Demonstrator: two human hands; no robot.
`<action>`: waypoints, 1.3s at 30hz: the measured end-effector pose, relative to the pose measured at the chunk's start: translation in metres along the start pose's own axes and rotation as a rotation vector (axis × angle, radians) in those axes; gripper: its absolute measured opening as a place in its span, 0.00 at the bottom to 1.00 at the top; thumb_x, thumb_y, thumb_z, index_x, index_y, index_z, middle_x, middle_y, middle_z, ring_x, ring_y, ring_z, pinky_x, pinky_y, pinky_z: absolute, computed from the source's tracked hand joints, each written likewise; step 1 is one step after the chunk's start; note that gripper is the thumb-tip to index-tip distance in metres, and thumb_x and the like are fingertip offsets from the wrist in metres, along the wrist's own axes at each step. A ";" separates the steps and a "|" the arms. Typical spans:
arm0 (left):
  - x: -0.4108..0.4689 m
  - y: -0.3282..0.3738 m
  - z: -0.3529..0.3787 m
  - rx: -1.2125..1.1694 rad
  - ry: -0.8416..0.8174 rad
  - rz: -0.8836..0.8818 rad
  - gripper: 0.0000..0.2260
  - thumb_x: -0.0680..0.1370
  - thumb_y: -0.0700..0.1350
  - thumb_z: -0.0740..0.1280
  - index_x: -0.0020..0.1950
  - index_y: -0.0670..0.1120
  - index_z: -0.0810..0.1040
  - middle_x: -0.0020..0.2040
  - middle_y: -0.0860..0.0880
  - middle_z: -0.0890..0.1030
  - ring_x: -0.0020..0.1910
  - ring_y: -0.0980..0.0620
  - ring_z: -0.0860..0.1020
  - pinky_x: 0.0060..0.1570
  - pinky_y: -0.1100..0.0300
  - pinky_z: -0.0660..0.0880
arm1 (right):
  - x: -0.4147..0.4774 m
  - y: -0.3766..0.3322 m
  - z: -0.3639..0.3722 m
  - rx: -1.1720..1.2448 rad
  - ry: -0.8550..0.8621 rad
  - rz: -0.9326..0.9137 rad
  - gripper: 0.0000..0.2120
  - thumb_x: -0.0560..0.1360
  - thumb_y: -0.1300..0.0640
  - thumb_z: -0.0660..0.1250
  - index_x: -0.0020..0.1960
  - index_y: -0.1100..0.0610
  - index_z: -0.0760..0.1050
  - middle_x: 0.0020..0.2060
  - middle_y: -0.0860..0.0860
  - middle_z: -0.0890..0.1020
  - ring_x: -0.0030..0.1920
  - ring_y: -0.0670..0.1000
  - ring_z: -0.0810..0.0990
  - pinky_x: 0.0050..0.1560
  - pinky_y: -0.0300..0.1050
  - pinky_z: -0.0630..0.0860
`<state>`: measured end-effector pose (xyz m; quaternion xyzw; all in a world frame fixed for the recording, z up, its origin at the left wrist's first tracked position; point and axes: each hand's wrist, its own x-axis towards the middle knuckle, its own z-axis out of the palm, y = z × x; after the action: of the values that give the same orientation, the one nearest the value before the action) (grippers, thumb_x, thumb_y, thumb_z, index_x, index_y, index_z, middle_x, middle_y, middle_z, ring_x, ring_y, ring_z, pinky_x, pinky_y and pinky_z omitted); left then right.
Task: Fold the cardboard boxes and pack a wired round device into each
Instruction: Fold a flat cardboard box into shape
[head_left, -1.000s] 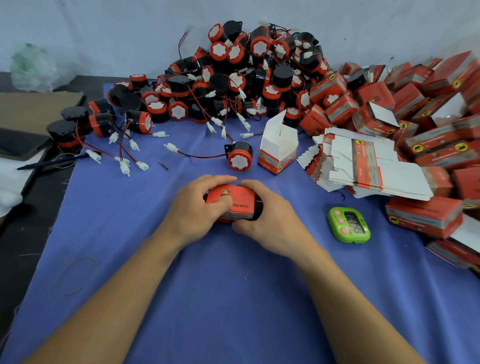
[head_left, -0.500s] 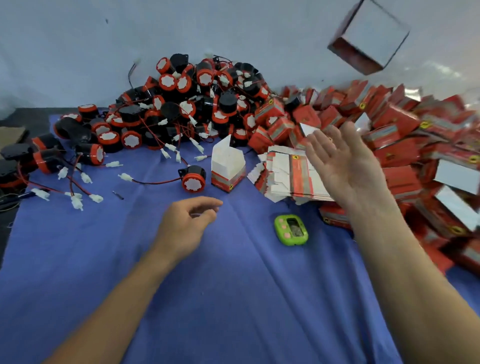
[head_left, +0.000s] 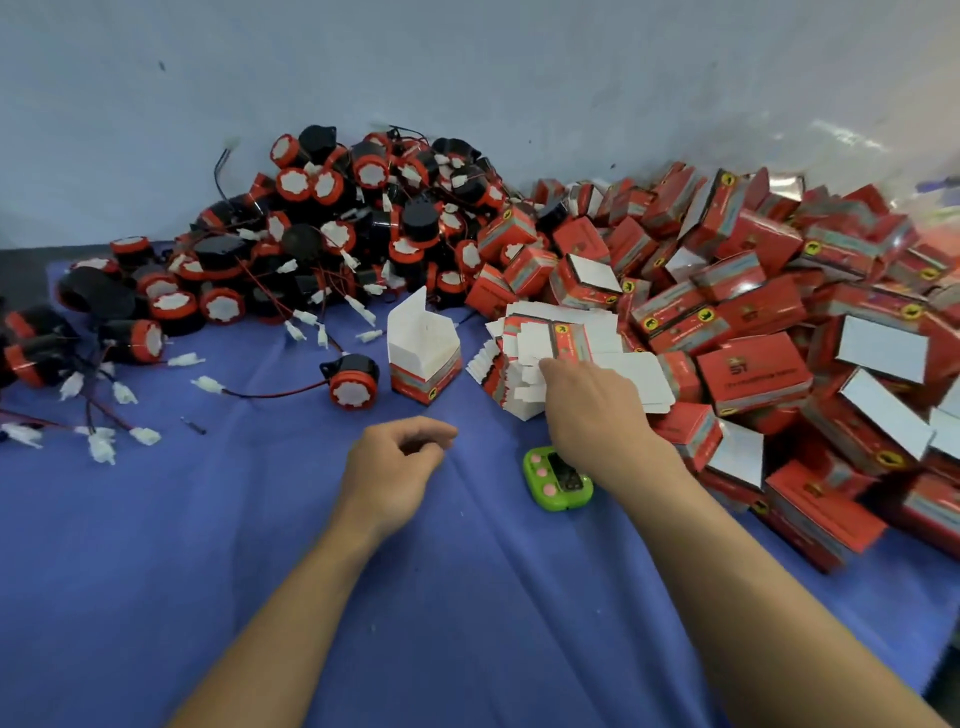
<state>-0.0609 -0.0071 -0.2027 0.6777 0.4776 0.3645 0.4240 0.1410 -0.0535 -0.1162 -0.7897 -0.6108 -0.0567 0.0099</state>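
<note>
My right hand (head_left: 592, 415) reaches onto the stack of flat white-and-red cartons (head_left: 571, 338), its fingertips touching the top sheets at the stack's left side. Nothing is in my left hand (head_left: 395, 467), which hovers over the blue cloth (head_left: 208, 545) with loosely curled fingers. An upright folded carton (head_left: 423, 358) stands with its top flaps open, left of the stack. One black-and-red round device (head_left: 353, 384) lies beside it, its red wire trailing left to a white plug (head_left: 208, 384).
A big heap of round wired devices (head_left: 363, 218) fills the back left against the wall. Closed red boxes (head_left: 753, 374) are piled along the right. A green timer (head_left: 550, 480) lies under my right wrist.
A second ago both hands held a closed red box; it flew off to the right pile. My right hand has since dropped from the air onto the flat carton stack. My left hand stays low.
</note>
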 end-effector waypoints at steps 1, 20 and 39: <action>0.001 -0.002 -0.002 0.031 -0.012 0.010 0.19 0.79 0.35 0.69 0.44 0.61 0.85 0.45 0.68 0.85 0.49 0.69 0.82 0.48 0.75 0.75 | 0.001 0.001 -0.006 -0.011 0.029 0.005 0.13 0.76 0.64 0.64 0.59 0.55 0.74 0.54 0.56 0.81 0.54 0.61 0.81 0.40 0.48 0.65; 0.000 0.000 0.001 0.103 -0.027 0.025 0.18 0.79 0.36 0.69 0.48 0.61 0.85 0.45 0.67 0.85 0.48 0.74 0.79 0.43 0.81 0.70 | -0.010 -0.007 -0.007 0.519 0.865 0.063 0.16 0.76 0.66 0.65 0.56 0.52 0.86 0.39 0.53 0.87 0.40 0.59 0.84 0.38 0.45 0.72; 0.025 0.042 -0.087 -0.248 0.262 0.248 0.04 0.71 0.57 0.74 0.41 0.60 0.88 0.38 0.57 0.87 0.38 0.59 0.84 0.37 0.67 0.78 | -0.010 -0.091 0.047 1.262 0.649 -0.094 0.11 0.77 0.67 0.71 0.54 0.55 0.86 0.50 0.41 0.84 0.54 0.39 0.81 0.59 0.39 0.77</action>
<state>-0.1176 0.0288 -0.1292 0.6208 0.3930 0.5548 0.3903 0.0544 -0.0365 -0.1684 -0.5492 -0.5267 0.0751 0.6444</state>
